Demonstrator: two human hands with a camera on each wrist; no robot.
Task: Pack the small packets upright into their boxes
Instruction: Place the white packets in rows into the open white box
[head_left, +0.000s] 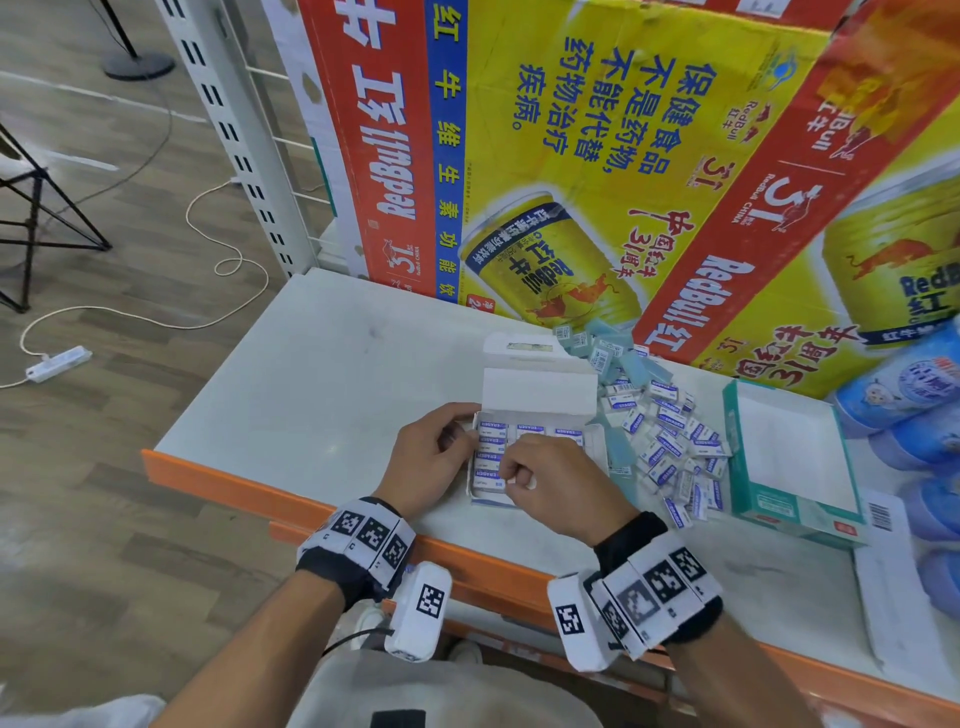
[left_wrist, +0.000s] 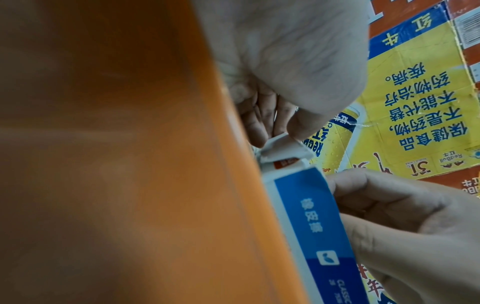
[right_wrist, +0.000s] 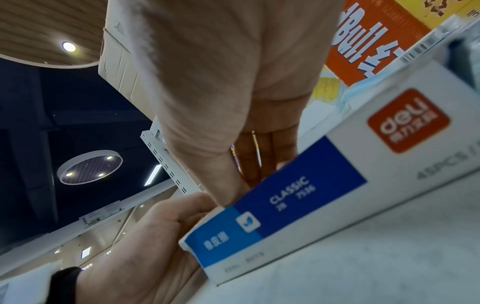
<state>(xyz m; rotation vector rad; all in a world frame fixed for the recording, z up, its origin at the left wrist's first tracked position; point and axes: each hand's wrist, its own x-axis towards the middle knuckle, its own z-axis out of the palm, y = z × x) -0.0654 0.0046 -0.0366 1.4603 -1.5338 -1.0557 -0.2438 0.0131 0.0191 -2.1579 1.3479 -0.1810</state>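
My left hand (head_left: 434, 457) holds the left side of the open box (head_left: 537, 395) on the table (head_left: 322, 374), my right hand (head_left: 556, 488) curls over the small packets (head_left: 491, 441) standing inside and pinches 1, and more packets (head_left: 670, 441) lie loose just past it.

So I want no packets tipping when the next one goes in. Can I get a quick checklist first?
1. Blue-and-white box lid open: ok.
2. Left hand steadies the box's left side: ok.
3. Right hand has a grip on a packet: cannot tell.
4. Packed packets sit in neat rows: ok.
5. Free slot left in the box: cannot tell, the hands hide it.
6. Loose packets within reach on the right: ok.
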